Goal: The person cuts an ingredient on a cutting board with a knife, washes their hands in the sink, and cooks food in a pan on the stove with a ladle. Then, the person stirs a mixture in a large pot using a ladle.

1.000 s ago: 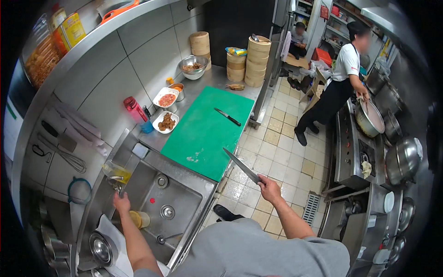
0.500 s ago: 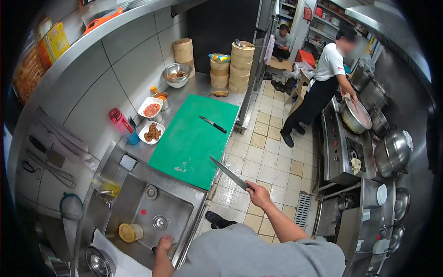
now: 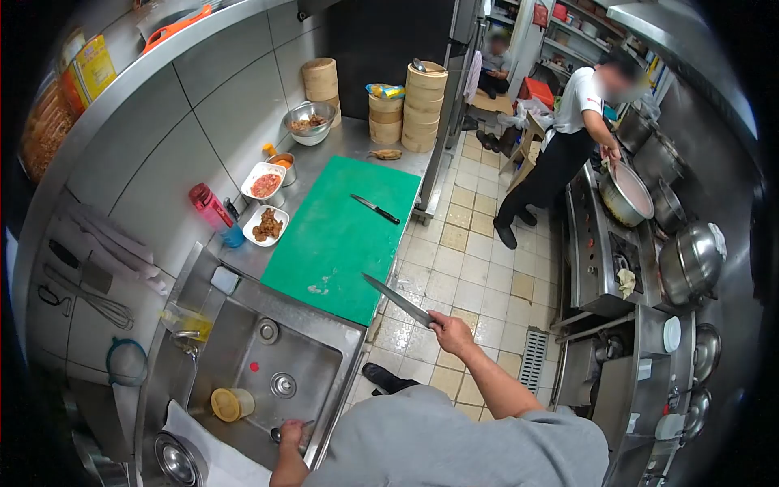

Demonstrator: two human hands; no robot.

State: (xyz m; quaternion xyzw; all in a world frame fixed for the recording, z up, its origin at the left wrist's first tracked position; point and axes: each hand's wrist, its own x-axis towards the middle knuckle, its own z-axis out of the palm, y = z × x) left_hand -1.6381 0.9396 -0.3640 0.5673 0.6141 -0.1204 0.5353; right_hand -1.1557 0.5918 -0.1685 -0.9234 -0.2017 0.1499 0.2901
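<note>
My right hand (image 3: pixel 452 333) is closed round the handle of a long kitchen knife (image 3: pixel 398 300). The blade points up and left, its tip over the near right part of a green cutting board (image 3: pixel 341 235). A small black-handled knife (image 3: pixel 375 209) lies on that board. Over the sink (image 3: pixel 316 365), my left hand (image 3: pixel 290 434) is closed on what looks like a metal spoon (image 3: pixel 276 435); its rounded end shows left of the fingers and a thin end to the right. Left of that hand, a yellowish tub (image 3: pixel 231 404) lies in the basin.
White dishes of raw meat (image 3: pixel 265 185) and browned pieces (image 3: pixel 266 226) stand left of the board. Behind are a steel bowl (image 3: pixel 310 122) and bamboo steamers (image 3: pixel 423 105). A co-worker (image 3: pixel 560 146) tilts a large pot (image 3: pixel 626 192) at the stove. Another person (image 3: pixel 493 65) sits farther back.
My left hand has lifted slightly, and the spoon now shows more clearly. My right hand with the kitchen knife has shifted a little up and left. The co-worker leans differently over the pot.
</note>
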